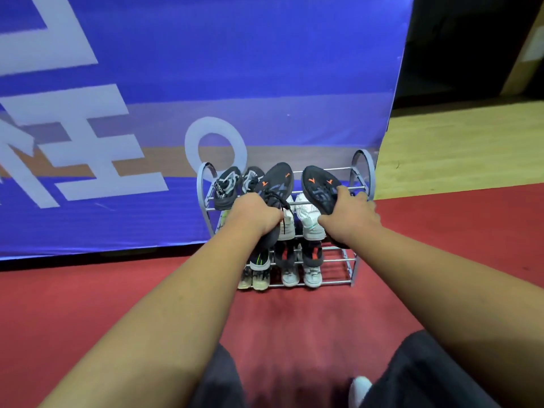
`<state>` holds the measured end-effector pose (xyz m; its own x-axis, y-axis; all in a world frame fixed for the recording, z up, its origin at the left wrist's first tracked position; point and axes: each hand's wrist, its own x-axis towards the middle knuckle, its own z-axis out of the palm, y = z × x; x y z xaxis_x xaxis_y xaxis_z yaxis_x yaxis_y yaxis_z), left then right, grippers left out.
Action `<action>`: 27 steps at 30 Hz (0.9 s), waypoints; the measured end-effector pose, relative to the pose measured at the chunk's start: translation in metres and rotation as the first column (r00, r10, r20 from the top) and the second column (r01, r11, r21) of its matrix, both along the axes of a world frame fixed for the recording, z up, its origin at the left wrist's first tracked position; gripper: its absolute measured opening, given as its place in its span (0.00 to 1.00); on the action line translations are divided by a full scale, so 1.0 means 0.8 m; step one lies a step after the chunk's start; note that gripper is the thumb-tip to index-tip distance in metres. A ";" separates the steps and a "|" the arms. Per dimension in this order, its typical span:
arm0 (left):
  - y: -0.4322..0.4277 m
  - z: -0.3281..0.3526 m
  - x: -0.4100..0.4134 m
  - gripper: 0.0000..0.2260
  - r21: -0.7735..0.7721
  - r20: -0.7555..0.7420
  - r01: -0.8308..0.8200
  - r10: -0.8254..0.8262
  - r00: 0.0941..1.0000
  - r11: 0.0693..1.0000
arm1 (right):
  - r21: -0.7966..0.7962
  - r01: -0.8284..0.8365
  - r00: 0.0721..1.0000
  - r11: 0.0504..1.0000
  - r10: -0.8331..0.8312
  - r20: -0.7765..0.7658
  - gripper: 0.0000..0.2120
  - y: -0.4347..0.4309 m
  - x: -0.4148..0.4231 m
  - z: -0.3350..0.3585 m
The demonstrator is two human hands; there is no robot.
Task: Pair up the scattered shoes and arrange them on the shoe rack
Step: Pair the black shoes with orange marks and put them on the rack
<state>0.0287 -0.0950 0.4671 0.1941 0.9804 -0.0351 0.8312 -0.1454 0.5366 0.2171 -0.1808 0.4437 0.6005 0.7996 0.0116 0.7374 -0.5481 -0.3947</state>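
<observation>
Dark grey sneakers (276,181) carry orange marks; the shoe rack (363,172) is grey, carpet (294,319) red, banner (235,69) blue.

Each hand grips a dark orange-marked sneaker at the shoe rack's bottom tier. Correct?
Wrong tier. The head view shows the left hand gripping one dark orange-marked sneaker and the right hand gripping the matching sneaker at the top tier of the shoe rack, not the bottom.

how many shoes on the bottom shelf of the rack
4, side by side from the left: far-left beige shoe, second beige shoe, left white shoe, right white shoe. The bottom shelf is bare at its right end; the left forearm may hide another at the left.
</observation>
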 end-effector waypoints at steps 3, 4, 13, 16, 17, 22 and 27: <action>0.046 -0.011 0.031 0.15 0.049 -0.022 0.005 -0.004 1.000 0.999 | 0.003 0.013 1.000 1.000 -0.013 0.006 0.34 0.044 0.027 -0.004; 0.062 -0.016 0.041 0.15 0.069 -0.024 -0.001 0.003 1.000 0.998 | 0.004 0.018 1.000 1.000 -0.018 0.006 0.33 0.060 0.036 -0.007; 0.187 -0.063 0.124 0.16 0.195 -0.137 -0.025 0.053 0.989 0.980 | -0.025 0.061 0.998 0.998 -0.060 0.028 0.34 0.204 0.108 -0.044; 0.213 -0.079 0.147 0.14 0.204 -0.175 -0.014 0.050 0.983 0.979 | -0.030 0.067 0.998 0.997 -0.067 0.019 0.35 0.237 0.124 -0.059; 0.220 -0.084 0.155 0.14 0.202 -0.194 -0.006 0.046 0.980 0.979 | -0.031 0.067 0.998 0.997 -0.066 0.014 0.35 0.246 0.128 -0.064; 0.246 -0.110 0.179 0.20 0.209 -0.263 0.001 0.055 0.963 0.978 | -0.038 0.064 0.998 0.997 -0.064 0.014 0.35 0.277 0.134 -0.087; 0.257 -0.136 0.183 0.18 0.195 -0.275 -0.008 0.063 0.960 0.981 | -0.044 0.062 0.997 0.997 -0.064 -0.049 0.36 0.286 0.124 -0.110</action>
<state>0.1750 0.1110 0.3583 0.1682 0.9802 0.1047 0.9498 -0.1896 0.2488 0.3165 0.0484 0.3557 0.6489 0.7590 -0.0528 0.6806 -0.6102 -0.4055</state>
